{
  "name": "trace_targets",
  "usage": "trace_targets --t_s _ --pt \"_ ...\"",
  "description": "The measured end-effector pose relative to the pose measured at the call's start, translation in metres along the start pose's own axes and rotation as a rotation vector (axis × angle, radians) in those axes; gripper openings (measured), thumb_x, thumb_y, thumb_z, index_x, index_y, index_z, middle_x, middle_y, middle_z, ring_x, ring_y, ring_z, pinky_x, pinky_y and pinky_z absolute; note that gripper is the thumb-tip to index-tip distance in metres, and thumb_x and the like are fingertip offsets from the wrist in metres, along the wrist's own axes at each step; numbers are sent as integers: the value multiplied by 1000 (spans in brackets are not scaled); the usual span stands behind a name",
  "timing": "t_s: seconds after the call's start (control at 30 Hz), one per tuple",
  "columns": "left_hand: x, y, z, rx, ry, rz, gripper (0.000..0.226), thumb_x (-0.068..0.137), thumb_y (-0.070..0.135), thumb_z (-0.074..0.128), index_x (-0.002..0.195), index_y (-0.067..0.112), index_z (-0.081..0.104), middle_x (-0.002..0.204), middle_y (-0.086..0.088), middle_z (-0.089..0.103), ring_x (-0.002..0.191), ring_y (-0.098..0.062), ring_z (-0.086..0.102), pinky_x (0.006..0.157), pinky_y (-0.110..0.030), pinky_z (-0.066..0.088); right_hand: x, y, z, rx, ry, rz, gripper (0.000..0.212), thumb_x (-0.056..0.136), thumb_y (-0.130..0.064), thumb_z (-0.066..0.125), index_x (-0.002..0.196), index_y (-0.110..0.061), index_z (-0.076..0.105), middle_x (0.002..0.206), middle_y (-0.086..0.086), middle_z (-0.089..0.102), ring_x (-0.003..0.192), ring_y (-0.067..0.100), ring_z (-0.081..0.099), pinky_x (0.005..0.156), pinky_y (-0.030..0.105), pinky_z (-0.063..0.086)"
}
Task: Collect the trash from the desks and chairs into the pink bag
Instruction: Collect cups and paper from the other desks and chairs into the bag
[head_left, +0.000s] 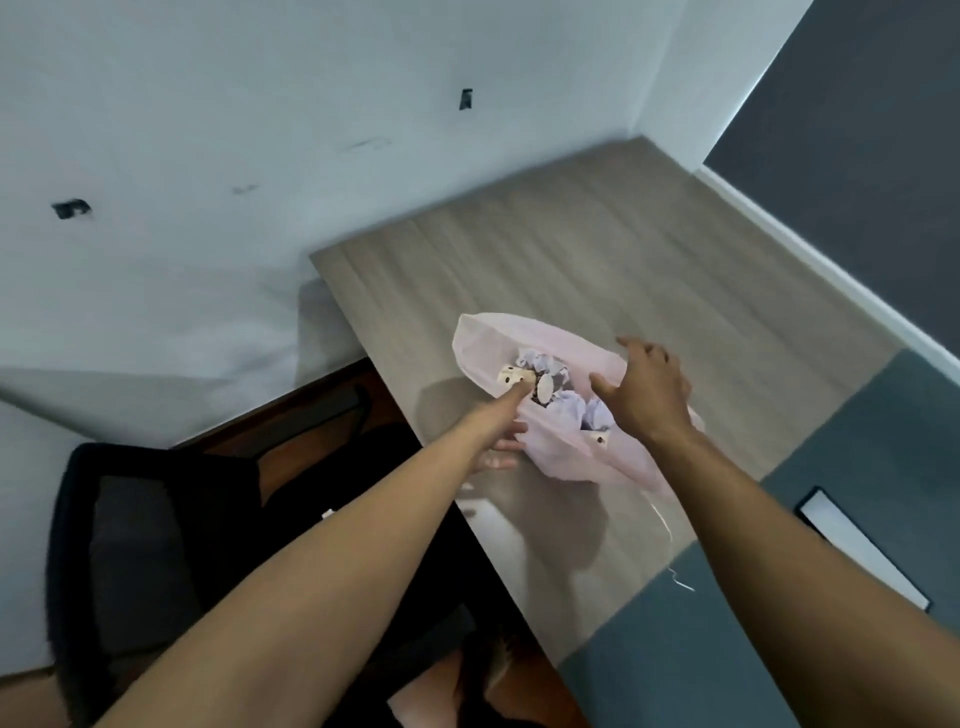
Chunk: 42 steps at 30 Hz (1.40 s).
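So the left hand (500, 434) grip pinches the pink bag (563, 454) rim at 9 o'clock, while the right hand (649, 389) is spread open over its 3 o'clock side.

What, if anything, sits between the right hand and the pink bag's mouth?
Nothing visible. The right hand is open just over the pink bag on the desk, beside its mouth. The left hand pinches the near rim from the other side, off that path. Crumpled paper lies inside.
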<state>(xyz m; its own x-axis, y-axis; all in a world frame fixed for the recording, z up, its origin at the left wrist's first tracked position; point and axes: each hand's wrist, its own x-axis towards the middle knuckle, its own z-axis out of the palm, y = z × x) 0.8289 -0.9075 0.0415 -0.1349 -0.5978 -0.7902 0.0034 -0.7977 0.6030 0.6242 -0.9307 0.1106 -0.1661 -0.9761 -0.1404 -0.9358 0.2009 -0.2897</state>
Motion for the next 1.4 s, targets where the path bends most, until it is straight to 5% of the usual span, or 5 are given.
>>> trace_targets --t_s 0.17,0.37,0.77,1.13,1.4 --pt "32 -9 32 -137 279 119 29 103 32 66 118 7 74 111 -18 80 57 -20 62 41 -18 42 19 20 12 182 -83 35 44 101 -38 71 143 -27 63 131 13 76 123 37 69 106 48 52" --pt "14 -16 -15 -265 304 314 33 116 36 47 112 12 69 97 -11 74 76 -18 70 56 -24 57 25 6 17 411 -153 12 33 108 -33 61 85 -10 68 82 9 71 83 35 68 65 36 39" --pt "-80 -58 -205 -417 658 420 44 96 57 73 89 15 80 100 -6 82 102 -25 77 107 -46 57 -38 -114 58 893 -586 23 46 100 -57 72 78 -17 70 62 0 68 51 15 61 55 28 49" --pt "-84 -153 -278 45 668 290 52 111 51 52 105 7 79 100 -6 78 89 -14 69 79 -32 52 -131 -121 163 632 -410 197 52 101 -46 63 59 -18 46 54 -2 45 53 20 48 58 35 38" --pt "-4 -258 -278 566 410 201 60 111 54 47 63 21 38 59 5 45 56 -17 45 60 -37 32 -213 -71 237 500 -405 282 74 110 -57 37 67 -4 63 64 10 66 62 21 62 61 34 44"
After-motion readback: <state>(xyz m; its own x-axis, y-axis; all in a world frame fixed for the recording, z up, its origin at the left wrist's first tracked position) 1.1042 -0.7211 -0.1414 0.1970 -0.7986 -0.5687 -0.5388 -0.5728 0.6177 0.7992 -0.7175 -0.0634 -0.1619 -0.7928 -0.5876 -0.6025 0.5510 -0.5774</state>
